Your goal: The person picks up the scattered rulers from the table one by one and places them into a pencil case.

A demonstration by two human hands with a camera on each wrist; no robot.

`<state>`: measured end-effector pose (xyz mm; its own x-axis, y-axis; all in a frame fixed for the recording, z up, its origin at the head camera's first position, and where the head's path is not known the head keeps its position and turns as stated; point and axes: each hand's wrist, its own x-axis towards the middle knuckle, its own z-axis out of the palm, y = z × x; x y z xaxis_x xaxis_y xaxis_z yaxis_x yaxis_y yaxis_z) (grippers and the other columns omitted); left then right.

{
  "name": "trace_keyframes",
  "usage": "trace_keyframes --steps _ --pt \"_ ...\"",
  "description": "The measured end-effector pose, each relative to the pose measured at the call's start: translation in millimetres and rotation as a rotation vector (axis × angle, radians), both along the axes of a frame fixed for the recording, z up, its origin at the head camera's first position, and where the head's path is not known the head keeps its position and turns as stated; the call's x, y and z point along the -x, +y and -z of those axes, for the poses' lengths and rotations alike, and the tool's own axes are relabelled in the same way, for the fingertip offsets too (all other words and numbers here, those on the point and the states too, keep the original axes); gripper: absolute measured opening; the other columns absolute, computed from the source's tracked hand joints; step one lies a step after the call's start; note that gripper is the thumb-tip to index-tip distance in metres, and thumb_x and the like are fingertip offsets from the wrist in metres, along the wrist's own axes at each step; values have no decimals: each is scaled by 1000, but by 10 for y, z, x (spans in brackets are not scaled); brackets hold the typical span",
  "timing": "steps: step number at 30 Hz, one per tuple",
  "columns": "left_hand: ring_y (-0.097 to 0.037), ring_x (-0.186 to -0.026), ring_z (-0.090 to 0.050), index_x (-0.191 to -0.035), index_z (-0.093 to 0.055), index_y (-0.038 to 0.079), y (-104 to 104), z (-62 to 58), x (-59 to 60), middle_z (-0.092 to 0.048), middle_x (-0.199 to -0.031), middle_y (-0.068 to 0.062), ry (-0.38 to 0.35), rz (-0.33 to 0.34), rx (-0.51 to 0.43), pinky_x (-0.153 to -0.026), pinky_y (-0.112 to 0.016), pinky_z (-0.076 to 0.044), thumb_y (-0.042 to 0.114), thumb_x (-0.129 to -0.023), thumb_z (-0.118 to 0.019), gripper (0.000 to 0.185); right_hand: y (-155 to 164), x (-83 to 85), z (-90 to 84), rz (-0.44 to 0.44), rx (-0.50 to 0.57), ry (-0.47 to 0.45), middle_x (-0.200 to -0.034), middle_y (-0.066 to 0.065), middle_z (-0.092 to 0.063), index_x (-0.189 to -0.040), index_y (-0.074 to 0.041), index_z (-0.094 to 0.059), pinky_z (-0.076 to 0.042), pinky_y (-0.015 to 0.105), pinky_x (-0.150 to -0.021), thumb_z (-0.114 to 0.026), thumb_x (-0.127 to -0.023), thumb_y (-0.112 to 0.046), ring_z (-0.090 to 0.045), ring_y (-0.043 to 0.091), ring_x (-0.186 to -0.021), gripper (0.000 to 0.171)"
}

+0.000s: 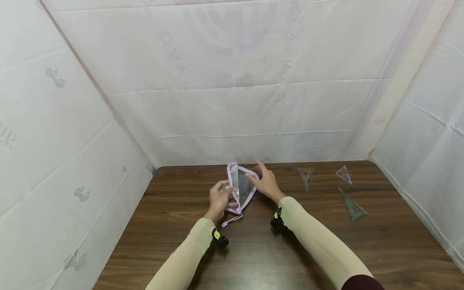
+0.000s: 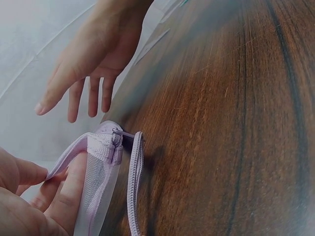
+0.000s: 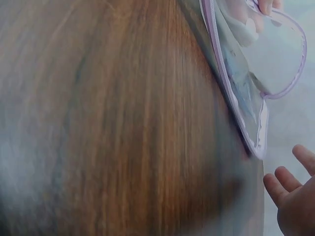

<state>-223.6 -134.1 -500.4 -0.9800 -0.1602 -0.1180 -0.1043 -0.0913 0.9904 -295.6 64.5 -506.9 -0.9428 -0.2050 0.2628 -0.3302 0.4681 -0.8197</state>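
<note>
A clear zip pouch (image 1: pixel 250 196) with lilac trim stands propped open near the table's back edge. My left hand (image 1: pixel 218 199) pinches its trim near the zip end, the thumb on one side and fingers inside the mouth, as the left wrist view shows. From that corner hangs a lilac zip pull (image 2: pixel 134 184). Bluish marks (image 3: pixel 241 78) show through the clear side. My right hand (image 1: pixel 267 183) is beside the pouch's right edge, fingers spread and holding nothing; in the right wrist view its fingertips are apart from the far corner.
Right of my right hand lie a clear set square (image 1: pixel 306 173), another small one (image 1: pixel 348 177) and a larger greenish one (image 1: pixel 351 203). White cloth (image 1: pixel 217 117) hangs behind the brown wooden table (image 1: pixel 253 257) and along both sides.
</note>
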Motion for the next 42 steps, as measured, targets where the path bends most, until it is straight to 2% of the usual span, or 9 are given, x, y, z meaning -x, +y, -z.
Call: trace_keyframes --steps 6,17,24,30,33,42 --pt "-28 -78 -73 -129 -61 2 -5 4 4 -75 -104 -24 -1 0 -6 -56 -45 -65 -1 -99 -61 30 109 27 4 26 -14 -6 -154 21 -47 -160 -10 -33 -33 65 -118 -69 -99 -42 -37 43 -144 77" --pt "-30 -79 -73 -130 -61 3 -5 -4 7 -75 -104 -23 -6 -3 2 -57 -46 -65 0 -99 -62 31 360 70 47 77 -23 -10 -157 18 -45 -160 -15 -34 -31 64 -119 -67 -98 -49 -35 43 -145 78" --pt "-25 -75 -71 -128 -62 4 -4 10 8 -76 -102 -21 -8 -7 3 -56 -44 -65 0 -99 -62 29 466 44 28 96 -32 -25 -159 18 -42 -162 -17 -31 -27 67 -120 -65 -98 -52 -30 44 -147 80" --pt "-23 -74 -71 -127 -63 5 -1 7 4 -77 -100 -19 -13 -13 2 -55 -44 -65 0 -99 -63 29 572 53 28 114 -47 8 -156 23 -44 -161 -12 -32 -31 64 -119 -67 -98 -50 -34 43 -145 81" --pt "-23 -74 -71 -127 -62 3 -3 17 9 -76 -100 -19 -9 -11 -2 -55 -44 -65 0 -99 -62 29 627 52 22 118 -45 -2 -157 21 -42 -161 -13 -32 -32 63 -119 -66 -98 -53 -33 42 -146 82" --pt "-23 -75 -72 -129 -61 2 -26 32 23 -76 -103 -22 -10 -4 -19 -56 -44 -65 -1 -99 -63 30 805 29 -18 154 -88 -43 -161 19 -36 -164 -19 -25 -27 71 -116 -62 -97 -60 -22 48 -148 87"
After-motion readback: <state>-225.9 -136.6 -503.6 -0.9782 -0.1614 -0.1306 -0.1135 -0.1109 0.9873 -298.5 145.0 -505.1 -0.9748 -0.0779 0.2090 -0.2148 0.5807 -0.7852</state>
